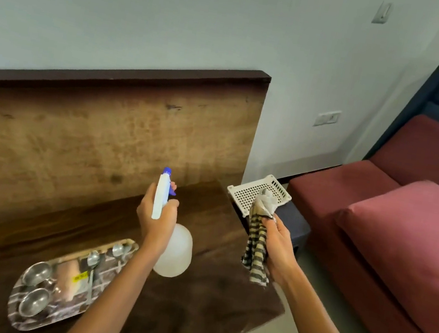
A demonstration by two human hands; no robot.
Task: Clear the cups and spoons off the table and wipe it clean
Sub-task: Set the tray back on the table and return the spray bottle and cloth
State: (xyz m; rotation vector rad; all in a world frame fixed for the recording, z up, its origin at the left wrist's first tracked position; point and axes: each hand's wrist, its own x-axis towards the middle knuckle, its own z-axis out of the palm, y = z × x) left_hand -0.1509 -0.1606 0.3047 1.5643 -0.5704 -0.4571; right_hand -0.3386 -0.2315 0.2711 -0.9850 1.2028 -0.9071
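Note:
My left hand point(157, 218) grips the neck of a white spray bottle point(174, 251) with a blue nozzle, held above the dark wooden table point(208, 302). A striped black-and-cream cloth point(256, 247) hangs from my right hand point(280, 248) over the table's right end. At the table's left front lies a patterned tray point(24, 321) carrying two steel cups point(33, 302) and two steel spoons point(93, 264).
A white perforated plastic basket point(248, 192) sits at the table's far right corner. A wooden back panel point(103, 130) rises behind the table. A maroon sofa point(410, 225) with a pink cushion stands to the right, with pale floor between.

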